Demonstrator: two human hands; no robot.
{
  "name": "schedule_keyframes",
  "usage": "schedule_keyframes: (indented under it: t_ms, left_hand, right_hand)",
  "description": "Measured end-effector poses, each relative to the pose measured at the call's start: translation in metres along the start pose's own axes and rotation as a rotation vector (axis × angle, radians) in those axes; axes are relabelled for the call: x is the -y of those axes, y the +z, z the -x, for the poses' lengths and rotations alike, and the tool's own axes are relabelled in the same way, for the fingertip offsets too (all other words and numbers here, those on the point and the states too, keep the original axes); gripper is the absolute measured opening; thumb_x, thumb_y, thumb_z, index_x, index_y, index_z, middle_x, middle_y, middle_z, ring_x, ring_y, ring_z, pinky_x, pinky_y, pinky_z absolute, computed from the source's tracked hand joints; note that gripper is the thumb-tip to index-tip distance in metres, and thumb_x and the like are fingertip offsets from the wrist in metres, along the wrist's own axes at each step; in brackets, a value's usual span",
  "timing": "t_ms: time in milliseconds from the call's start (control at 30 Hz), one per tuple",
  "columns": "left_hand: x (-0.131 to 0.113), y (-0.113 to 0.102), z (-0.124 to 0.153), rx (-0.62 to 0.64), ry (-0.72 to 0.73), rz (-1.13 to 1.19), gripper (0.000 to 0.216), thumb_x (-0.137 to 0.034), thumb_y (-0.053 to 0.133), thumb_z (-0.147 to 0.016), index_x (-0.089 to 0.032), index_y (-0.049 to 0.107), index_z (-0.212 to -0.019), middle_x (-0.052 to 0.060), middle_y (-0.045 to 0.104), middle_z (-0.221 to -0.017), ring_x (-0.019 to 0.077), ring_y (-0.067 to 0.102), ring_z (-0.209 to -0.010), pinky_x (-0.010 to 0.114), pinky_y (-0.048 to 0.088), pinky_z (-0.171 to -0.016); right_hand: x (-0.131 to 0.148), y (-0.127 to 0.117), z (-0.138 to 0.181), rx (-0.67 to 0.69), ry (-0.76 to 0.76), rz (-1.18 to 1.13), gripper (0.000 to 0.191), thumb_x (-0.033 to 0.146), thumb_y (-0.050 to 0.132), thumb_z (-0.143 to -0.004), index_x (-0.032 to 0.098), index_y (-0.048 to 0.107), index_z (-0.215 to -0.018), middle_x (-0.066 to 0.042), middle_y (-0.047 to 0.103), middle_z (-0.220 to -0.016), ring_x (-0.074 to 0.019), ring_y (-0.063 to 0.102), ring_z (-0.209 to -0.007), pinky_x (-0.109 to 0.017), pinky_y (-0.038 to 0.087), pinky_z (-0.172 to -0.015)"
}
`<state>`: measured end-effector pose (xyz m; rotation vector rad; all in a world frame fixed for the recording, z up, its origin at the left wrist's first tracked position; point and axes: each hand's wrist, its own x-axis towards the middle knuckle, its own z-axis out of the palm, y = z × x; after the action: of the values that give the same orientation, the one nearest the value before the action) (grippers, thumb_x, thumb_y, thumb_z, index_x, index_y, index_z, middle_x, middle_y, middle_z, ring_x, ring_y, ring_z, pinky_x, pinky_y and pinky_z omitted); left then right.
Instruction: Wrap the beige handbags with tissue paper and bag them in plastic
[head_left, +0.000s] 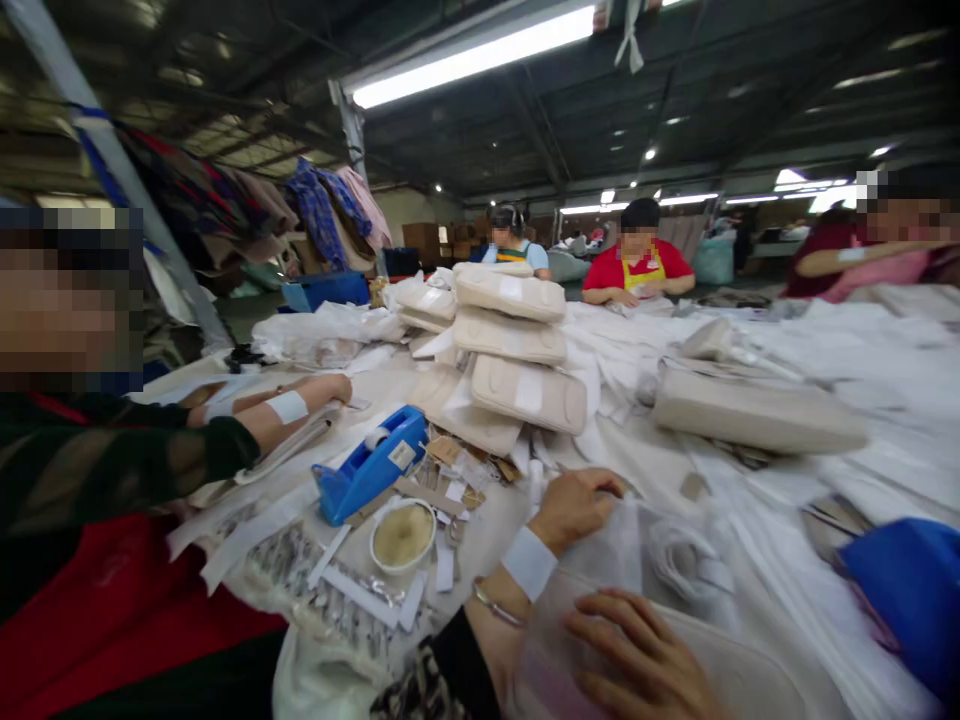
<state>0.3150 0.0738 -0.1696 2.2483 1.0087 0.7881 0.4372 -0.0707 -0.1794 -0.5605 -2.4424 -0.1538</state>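
My left hand (576, 506) reaches in from the bottom, with a white band and a thin bracelet at the wrist. Its fingers are curled and pinch the edge of a clear plastic bag (626, 545) on the white-covered table (825, 480). My right hand (646, 662) lies near the bottom edge with fingers stretched out flat, pressing on a beige padded piece (739, 675) that lies partly under the bag. The two hands are about a hand's width apart.
Left of my hands are a blue tape dispenser (371, 465), a white bowl of paste (403, 537) and scattered labels. Stacked beige cushions (517, 340) rise behind them, with a long one (757, 415) to the right. A co-worker's forearm (277, 408) rests at left; other people sit across.
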Motion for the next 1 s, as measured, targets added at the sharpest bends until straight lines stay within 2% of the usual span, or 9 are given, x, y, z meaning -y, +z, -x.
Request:
schedule_keyframes:
  t_ms: [33,100,167,233,433,567,633,833,1000]
  left_hand:
    - [0.000,0.000,0.000,0.005,0.010,-0.016,0.025,-0.016,0.051,-0.082,-0.020,0.067,-0.101,0.001,0.072,-0.107,0.0177,0.065,-0.102,0.029,0.049,-0.094]
    - [0.000,0.001,0.000,0.017,0.044,-0.057,0.020,-0.025,0.061,-0.081,-0.021,0.066,-0.100,0.001,0.071,-0.109,0.0211,0.064,-0.104,0.034,0.047,-0.097]
    - [0.001,0.001,0.000,0.026,0.082,-0.103,0.023,-0.030,0.068,-0.078,-0.022,0.064,-0.099,0.002,0.070,-0.109,0.0239,0.063,-0.106,0.039,0.045,-0.099]
    - [0.000,0.001,0.002,0.034,0.106,-0.145,0.026,-0.030,0.071,-0.076,-0.022,0.063,-0.100,0.002,0.069,-0.108,0.0250,0.062,-0.105,0.041,0.044,-0.098]
    - [0.000,0.004,0.002,0.068,0.108,-0.206,0.025,-0.029,0.070,-0.079,-0.023,0.062,-0.101,0.003,0.068,-0.107,0.0263,0.061,-0.106,0.042,0.043,-0.098]
    - [0.001,0.005,0.001,0.060,0.127,-0.214,0.023,-0.027,0.069,-0.079,-0.022,0.061,-0.100,0.003,0.068,-0.105,0.0278,0.061,-0.103,0.043,0.043,-0.096]
    - [0.000,0.004,0.001,0.046,0.147,-0.215,0.023,-0.025,0.070,-0.078,-0.022,0.062,-0.099,0.004,0.068,-0.104,0.0274,0.062,-0.101,0.043,0.045,-0.094]
    - [0.000,0.004,0.002,-0.031,0.192,-0.157,0.016,-0.018,0.070,-0.077,-0.019,0.062,-0.091,0.005,0.068,-0.099,0.0256,0.063,-0.097,0.040,0.047,-0.091]
    - [-0.006,-0.005,-0.001,-0.139,0.217,0.012,0.010,-0.010,0.058,-0.084,-0.017,0.062,-0.089,0.006,0.068,-0.100,0.0200,0.063,-0.101,0.033,0.048,-0.095]
  right_hand:
    - [0.005,-0.005,-0.009,-0.006,-0.021,-0.012,0.029,0.028,0.040,-0.102,0.023,0.067,-0.092,-0.006,0.069,-0.114,-0.0219,0.062,-0.106,-0.038,0.053,-0.090]
    - [0.015,-0.017,-0.022,0.088,0.027,-0.058,0.032,0.031,0.037,-0.103,0.022,0.066,-0.092,-0.006,0.069,-0.113,-0.0202,0.061,-0.104,-0.038,0.052,-0.092]
    - [0.025,-0.027,-0.024,0.201,0.101,-0.093,0.024,0.034,0.045,-0.100,0.022,0.066,-0.104,-0.005,0.068,-0.116,-0.0198,0.059,-0.108,-0.037,0.049,-0.097]
    - [0.036,-0.032,-0.015,0.232,0.135,-0.092,0.027,0.033,0.051,-0.096,0.022,0.063,-0.117,-0.005,0.065,-0.124,-0.0211,0.055,-0.116,-0.038,0.047,-0.102]
    - [0.069,-0.033,0.034,0.047,0.403,-0.138,0.054,0.002,0.035,-0.088,0.017,0.049,-0.137,-0.010,0.046,-0.145,-0.0229,0.036,-0.136,-0.040,0.038,-0.109]
    - [0.068,-0.032,0.032,-0.117,0.568,-0.175,0.055,-0.002,0.030,-0.088,0.016,0.048,-0.137,-0.012,0.046,-0.141,-0.0216,0.040,-0.133,-0.041,0.038,-0.110]
    - [0.059,-0.029,0.025,-0.112,0.613,-0.071,0.055,-0.003,0.030,-0.087,0.014,0.049,-0.136,-0.013,0.044,-0.143,-0.0229,0.039,-0.134,-0.044,0.038,-0.111]
    - [0.045,-0.010,0.015,0.170,0.491,0.226,0.054,-0.001,0.034,-0.088,0.007,0.046,-0.140,-0.016,0.039,-0.151,-0.0281,0.029,-0.143,-0.051,0.033,-0.117]
    - [0.048,-0.006,0.018,0.205,0.473,0.227,0.047,0.006,0.037,-0.093,0.013,0.051,-0.137,-0.012,0.040,-0.152,-0.0267,0.028,-0.144,-0.053,0.032,-0.117]
